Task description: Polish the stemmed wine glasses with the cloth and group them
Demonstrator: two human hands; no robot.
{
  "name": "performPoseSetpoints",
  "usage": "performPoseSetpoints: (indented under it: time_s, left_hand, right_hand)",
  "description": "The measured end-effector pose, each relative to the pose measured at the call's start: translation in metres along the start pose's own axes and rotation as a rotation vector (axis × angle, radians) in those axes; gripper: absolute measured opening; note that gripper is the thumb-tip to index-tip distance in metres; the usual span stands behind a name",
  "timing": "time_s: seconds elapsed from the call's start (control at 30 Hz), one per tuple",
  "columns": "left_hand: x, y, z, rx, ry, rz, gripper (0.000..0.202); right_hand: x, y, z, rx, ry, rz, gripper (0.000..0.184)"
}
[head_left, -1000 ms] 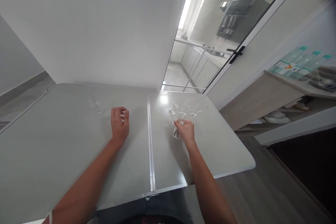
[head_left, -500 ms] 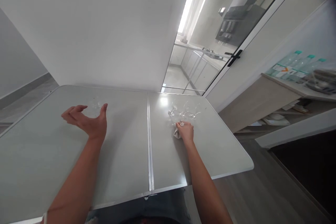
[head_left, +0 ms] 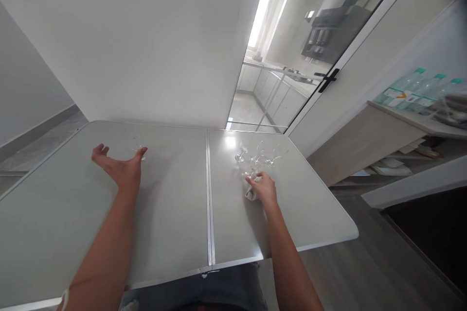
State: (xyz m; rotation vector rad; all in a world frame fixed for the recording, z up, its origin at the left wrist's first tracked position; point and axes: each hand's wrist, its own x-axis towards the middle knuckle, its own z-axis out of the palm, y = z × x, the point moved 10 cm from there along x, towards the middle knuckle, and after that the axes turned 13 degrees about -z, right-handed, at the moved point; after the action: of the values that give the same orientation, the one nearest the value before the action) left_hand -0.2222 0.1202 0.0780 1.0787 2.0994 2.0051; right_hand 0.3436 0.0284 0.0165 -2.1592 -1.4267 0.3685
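My left hand [head_left: 118,167] is open above the left half of the table, thumb and fingers spread wide. Just beyond its thumb stands a clear stemmed glass [head_left: 137,144], faint against the pale surface. On the right half, my right hand [head_left: 264,188] is closed on a bunched light cloth [head_left: 251,194]. Its fingertips are close to another clear glass [head_left: 250,175]; whether they touch it I cannot tell. Several more stemmed glasses, among them one with a round foot [head_left: 240,157], stand close together just beyond that hand.
The pale table [head_left: 175,214] has a metal seam [head_left: 209,204] across its middle and meets a white wall [head_left: 164,48]. Behind the right half is a glass door [head_left: 277,87] with a black handle [head_left: 329,80]. A shelf unit [head_left: 386,131] with water bottles [head_left: 412,90] stands at right.
My left hand has drawn back a little from the glass near it, still spread. My right hand has shifted slightly right and nearer to me with the cloth. The view has turned slightly.
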Motion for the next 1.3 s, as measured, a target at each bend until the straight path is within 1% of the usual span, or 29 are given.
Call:
performPoseSetpoints:
  time_s: [0.07, 0.1, 0.13, 0.17, 0.23, 0.27, 0.33, 0.37, 0.4, 0.47, 0.53, 0.57, 0.63, 0.67, 0.73, 0.8, 0.87, 0.93, 1.0, 1.07, 1.13, 1.23, 1.3]
  left_hand:
    - [0.001, -0.01, 0.008, -0.024, -0.058, -0.045, 0.102]
    - [0.0, -0.014, 0.012, -0.039, -0.088, -0.065, 0.099]
    - [0.0, -0.017, 0.016, -0.057, -0.119, -0.084, 0.096]
    - [-0.001, -0.02, 0.02, -0.089, -0.147, -0.102, 0.093]
    - [-0.003, -0.026, 0.026, -0.124, -0.197, -0.144, 0.084]
    - [-0.005, -0.027, 0.029, -0.139, -0.223, -0.158, 0.078]
    - [-0.008, -0.027, 0.035, -0.167, -0.276, -0.168, 0.068]
    - [-0.009, -0.027, 0.037, -0.178, -0.296, -0.173, 0.063]
    - [-0.009, -0.025, 0.037, -0.183, -0.307, -0.177, 0.058]
    - [-0.012, -0.018, 0.036, -0.199, -0.31, -0.168, 0.051]
    - [-0.019, -0.005, 0.038, -0.236, -0.341, -0.134, 0.05]
    - [-0.025, 0.004, 0.041, -0.266, -0.381, -0.121, 0.051]
    - [-0.045, 0.02, 0.053, -0.342, -0.512, -0.142, 0.056]
    - [-0.058, 0.028, 0.06, -0.387, -0.589, -0.182, 0.058]
    - [-0.087, 0.041, 0.075, -0.494, -0.757, -0.291, 0.058]
    - [-0.12, 0.051, 0.089, -0.591, -0.949, -0.43, 0.057]
    - [-0.15, 0.057, 0.1, -0.634, -1.116, -0.563, 0.061]
    - [-0.172, 0.057, 0.105, -0.591, -1.215, -0.625, 0.061]
    - [-0.188, 0.056, 0.107, -0.494, -1.283, -0.625, 0.064]
    - [-0.202, 0.052, 0.11, -0.394, -1.333, -0.629, 0.069]
    - [-0.211, 0.049, 0.111, -0.332, -1.344, -0.656, 0.071]
    - [-0.211, 0.05, 0.11, -0.332, -1.288, -0.658, 0.072]
    - [-0.207, 0.053, 0.108, -0.348, -1.243, -0.639, 0.069]
  right_hand:
    - [-0.023, 0.003, 0.0, 0.126, -0.061, 0.019, 0.062]
    - [-0.035, -0.002, 0.003, 0.227, -0.115, 0.002, 0.064]
    - [-0.048, -0.012, 0.007, 0.339, -0.177, -0.037, 0.063]
    - [-0.061, -0.023, 0.012, 0.44, -0.247, -0.074, 0.06]
    - [-0.081, -0.05, 0.02, 0.594, -0.381, -0.153, 0.048]
    - [-0.087, -0.064, 0.023, 0.644, -0.439, -0.197, 0.04]
    - [-0.092, -0.09, 0.029, 0.713, -0.514, -0.284, 0.025]
    - [-0.09, -0.1, 0.032, 0.741, -0.532, -0.311, 0.02]
    - [-0.086, -0.108, 0.035, 0.768, -0.537, -0.319, 0.02]
    - [-0.074, -0.119, 0.042, 0.841, -0.519, -0.294, 0.027]
    - [-0.059, -0.133, 0.047, 0.939, -0.48, -0.281, 0.033]
    - [-0.05, -0.142, 0.047, 0.992, -0.444, -0.291, 0.034]
    - [-0.034, -0.158, 0.048, 1.098, -0.373, -0.316, 0.034]
    - [-0.027, -0.166, 0.052, 1.153, -0.356, -0.318, 0.034]
    - [-0.015, -0.178, 0.064, 1.274, -0.364, -0.291, 0.036]
    - [-0.006, -0.181, 0.079, 1.38, -0.353, -0.238, 0.037]
    - [0.001, -0.175, 0.089, 1.414, -0.291, -0.185, 0.034]
    - [0.003, -0.168, 0.098, 1.393, -0.265, -0.15, 0.031]
    - [0.002, -0.164, 0.102, 1.349, -0.257, -0.158, 0.03]
    - [-0.001, -0.163, 0.102, 1.306, -0.258, -0.192, 0.032]
    - [-0.005, -0.165, 0.104, 1.307, -0.279, -0.195, 0.035]
    - [-0.01, -0.167, 0.114, 1.377, -0.329, -0.137, 0.04]
    - [-0.013, -0.17, 0.118, 1.386, -0.35, -0.129, 0.042]
